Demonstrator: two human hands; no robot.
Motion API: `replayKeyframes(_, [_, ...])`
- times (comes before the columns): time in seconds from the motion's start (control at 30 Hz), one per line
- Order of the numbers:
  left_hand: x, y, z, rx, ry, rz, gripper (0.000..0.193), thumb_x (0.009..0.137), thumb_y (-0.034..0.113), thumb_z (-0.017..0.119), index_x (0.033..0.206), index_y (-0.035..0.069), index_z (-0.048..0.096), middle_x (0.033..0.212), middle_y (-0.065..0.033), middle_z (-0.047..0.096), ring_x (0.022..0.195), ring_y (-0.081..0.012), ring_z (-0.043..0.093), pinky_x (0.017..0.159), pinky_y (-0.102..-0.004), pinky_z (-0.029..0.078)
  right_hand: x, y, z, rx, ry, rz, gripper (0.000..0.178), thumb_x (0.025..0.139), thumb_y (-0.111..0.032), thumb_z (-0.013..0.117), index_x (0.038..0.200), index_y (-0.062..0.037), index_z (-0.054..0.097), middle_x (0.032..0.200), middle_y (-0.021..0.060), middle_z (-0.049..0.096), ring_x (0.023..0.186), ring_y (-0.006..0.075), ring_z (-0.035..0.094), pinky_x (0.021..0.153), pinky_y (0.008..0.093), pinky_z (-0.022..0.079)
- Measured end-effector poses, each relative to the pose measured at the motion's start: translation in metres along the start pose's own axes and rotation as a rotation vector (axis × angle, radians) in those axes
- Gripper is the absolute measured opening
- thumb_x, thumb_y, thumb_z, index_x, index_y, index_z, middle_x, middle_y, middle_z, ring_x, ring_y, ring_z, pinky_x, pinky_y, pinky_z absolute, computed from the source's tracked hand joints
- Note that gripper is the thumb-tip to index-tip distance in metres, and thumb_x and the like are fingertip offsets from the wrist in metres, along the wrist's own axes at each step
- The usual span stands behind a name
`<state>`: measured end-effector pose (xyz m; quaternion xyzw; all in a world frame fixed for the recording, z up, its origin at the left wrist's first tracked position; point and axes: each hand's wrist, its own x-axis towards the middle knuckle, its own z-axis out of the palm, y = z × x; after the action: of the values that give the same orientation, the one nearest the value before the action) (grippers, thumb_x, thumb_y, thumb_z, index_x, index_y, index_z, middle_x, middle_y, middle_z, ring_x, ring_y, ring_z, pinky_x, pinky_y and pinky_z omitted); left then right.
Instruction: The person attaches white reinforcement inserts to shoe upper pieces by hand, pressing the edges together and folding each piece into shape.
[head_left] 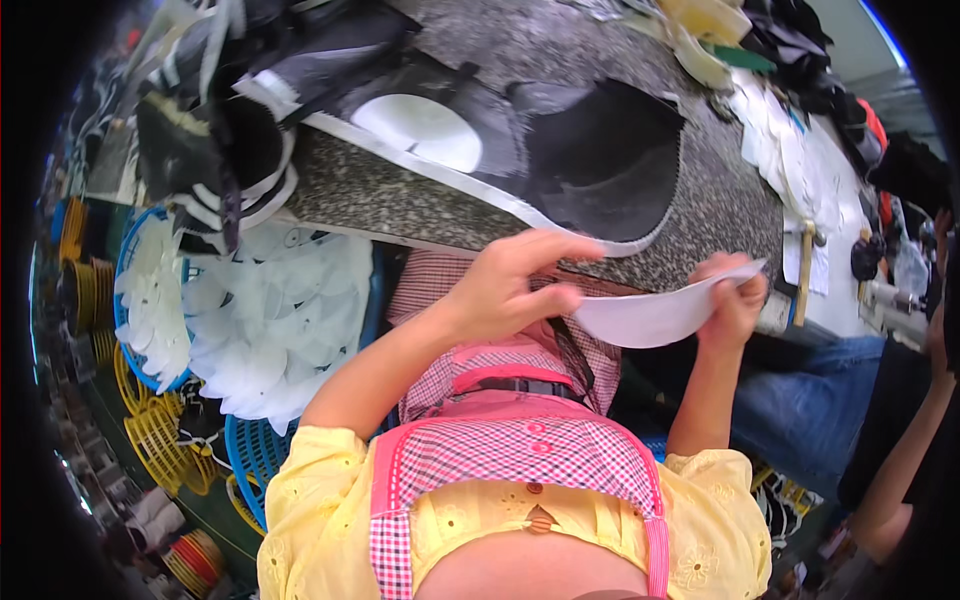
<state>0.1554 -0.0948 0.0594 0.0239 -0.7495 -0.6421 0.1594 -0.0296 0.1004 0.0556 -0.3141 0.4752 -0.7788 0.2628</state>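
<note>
In my right hand (733, 300) is a thin, curved white piece (645, 318), pinched at its right end in front of the table edge. My left hand (515, 280) is open, thumb and fingers apart. Its thumb tip is close to the white piece's left end; whether they touch I cannot tell. The fingers reach toward the lower edge of a black panel (605, 160) with a pale zigzag border. That panel lies on the speckled grey tabletop (360, 195). To its left, an oval white patch (418, 132) sits on a joined black section with a white strip along its edge.
Black-and-white pieces (215, 150) are heaped at the table's left. Below stands a blue basket (250, 455) beside many stacked white pieces (280, 315). More white pieces (775, 150) and a wooden-handled tool (804, 275) lie at right. A person's arm (905, 450) is at far right.
</note>
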Motion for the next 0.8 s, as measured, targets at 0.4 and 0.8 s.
replayKeyframes(0.4, [-0.007,-0.040,-0.009,-0.061,0.153,-0.085,0.055,0.072,0.035,0.066,0.116,0.005,0.052,0.094,-0.0112,0.063,0.090,-0.0200,0.059,0.081,-0.0320,0.044,0.013,0.030,0.019,-0.044,0.127,0.189,0.010,0.075,-0.002,0.064,0.082,0.0027,0.059,0.078,0.0055,0.060,0.067,0.0101,0.055,0.061,0.0223,0.042])
replayKeyframes(0.8, [0.018,-0.039,0.012,0.318,0.320,-0.170,0.014,0.074,0.005,0.065,0.088,0.003,0.064,0.074,-0.0040,0.060,0.066,-0.0084,0.056,0.056,-0.0206,0.043,0.074,0.055,0.017,-0.780,-0.123,0.303,0.018,0.070,-0.013,0.070,0.079,0.0004,0.062,0.066,0.0022,0.061,0.059,0.0072,0.055,0.054,0.0216,0.044])
